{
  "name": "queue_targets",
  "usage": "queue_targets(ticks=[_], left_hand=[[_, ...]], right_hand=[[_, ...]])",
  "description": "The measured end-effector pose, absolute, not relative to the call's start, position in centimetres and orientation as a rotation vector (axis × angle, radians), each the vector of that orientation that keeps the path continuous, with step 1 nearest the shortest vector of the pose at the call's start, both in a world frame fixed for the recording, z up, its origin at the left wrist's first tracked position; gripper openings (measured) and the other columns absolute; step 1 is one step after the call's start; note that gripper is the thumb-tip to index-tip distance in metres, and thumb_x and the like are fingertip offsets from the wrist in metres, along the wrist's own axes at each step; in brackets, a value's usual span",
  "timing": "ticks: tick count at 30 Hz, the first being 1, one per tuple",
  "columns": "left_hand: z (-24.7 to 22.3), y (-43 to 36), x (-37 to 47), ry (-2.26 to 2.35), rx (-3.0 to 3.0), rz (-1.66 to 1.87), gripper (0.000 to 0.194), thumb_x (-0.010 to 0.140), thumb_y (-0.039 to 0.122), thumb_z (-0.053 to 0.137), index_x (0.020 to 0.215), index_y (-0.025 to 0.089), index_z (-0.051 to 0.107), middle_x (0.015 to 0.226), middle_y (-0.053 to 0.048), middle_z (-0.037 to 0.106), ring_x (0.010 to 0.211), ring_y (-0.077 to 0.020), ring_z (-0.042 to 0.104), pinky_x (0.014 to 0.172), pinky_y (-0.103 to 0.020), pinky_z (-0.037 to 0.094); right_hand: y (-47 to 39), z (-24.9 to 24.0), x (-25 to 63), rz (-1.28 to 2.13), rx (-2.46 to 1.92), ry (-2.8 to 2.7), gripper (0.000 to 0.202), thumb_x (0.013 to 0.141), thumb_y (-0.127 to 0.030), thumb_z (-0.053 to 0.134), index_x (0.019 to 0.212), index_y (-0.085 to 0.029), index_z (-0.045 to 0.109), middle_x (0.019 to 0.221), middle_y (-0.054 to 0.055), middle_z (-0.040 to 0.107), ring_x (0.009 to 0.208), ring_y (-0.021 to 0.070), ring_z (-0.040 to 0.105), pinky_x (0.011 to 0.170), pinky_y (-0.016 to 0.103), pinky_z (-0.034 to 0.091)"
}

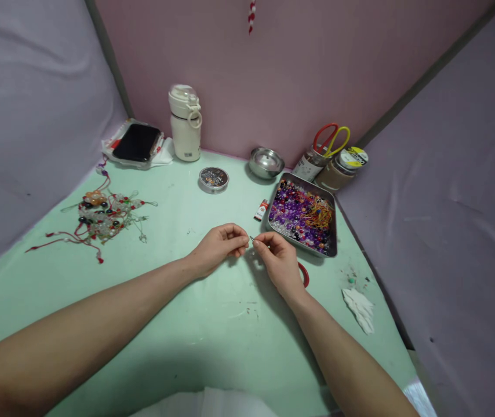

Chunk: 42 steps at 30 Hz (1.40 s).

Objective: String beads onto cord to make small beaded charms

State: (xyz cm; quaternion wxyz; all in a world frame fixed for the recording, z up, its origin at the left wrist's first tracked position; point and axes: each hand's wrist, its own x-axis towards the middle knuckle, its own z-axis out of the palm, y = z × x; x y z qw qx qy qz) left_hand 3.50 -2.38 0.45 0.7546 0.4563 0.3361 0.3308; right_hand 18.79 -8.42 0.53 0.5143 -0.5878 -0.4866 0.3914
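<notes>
Between the fingertips of the two hands, low over the table, was a thin dark piece, too small to identify. The right hand pinched it between thumb and fingers; the left hand had its thumb pressed to its fingers just beside it, though whether it gripped anything was too fine to tell.

With so little to hold, the piece could have slipped from a loose pinch and been hard to find on the marked tabletop. A drop toward the right might have lost it among the loose beads in the metal tray, where an orange thread tangle could also have snagged.

A red loop, partly hidden by the right hand, might have caught the wrist. Just ahead of the hands lay a small tube, in the way of a straight reach toward the steel bowl. A flat round spool sat ahead of the left hand; farther left, beaded strings lay heaped, their loose cords apt to tangle.
</notes>
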Motion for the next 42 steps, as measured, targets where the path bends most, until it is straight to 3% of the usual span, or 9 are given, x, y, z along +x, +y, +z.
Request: queue_targets(ticks=[4,10,42], left_hand=[[0.2,-2.4,3.5,0.731,0.985,0.713,0.022,0.07,0.025,0.074,0.087,0.013,0.067,0.065,0.001,0.062,0.055,-0.0073,0.054,0.055,-0.022,0.041],[-0.2,-2.4,3.5,0.749,1.003,0.741,0.02,0.071,0.031,0.075,0.078,0.014,0.067,0.06,0.001,0.059,0.053,-0.0077,0.053,0.053,-0.022,0.041],[-0.3,-2.5,3.5,0.793,1.158,0.746,0.02,0.074,0.034,0.071,0.078,0.015,0.069,0.06,0.001,0.058,0.052,-0.0077,0.048,0.049,-0.021,0.034]], right_hand=[[-8.4,0.6,18.6,0.941,-1.412,-1.188,0.013,0.08,-0.033,0.065,0.081,-0.02,0.061,0.073,-0.002,0.059,0.065,0.012,0.05,0.06,0.025,0.039],[-8.4,0.7,18.5,0.937,-1.419,-1.204,0.013,0.08,-0.032,0.064,0.08,-0.019,0.061,0.072,-0.002,0.059,0.065,0.0121,0.051,0.06,0.025,0.039],[-8.6,0.5,18.1,1.026,-1.331,-1.107,0.023,0.077,-0.034,0.07,0.086,-0.021,0.054,0.072,-0.003,0.057,0.065,0.0116,0.053,0.06,0.025,0.041]])
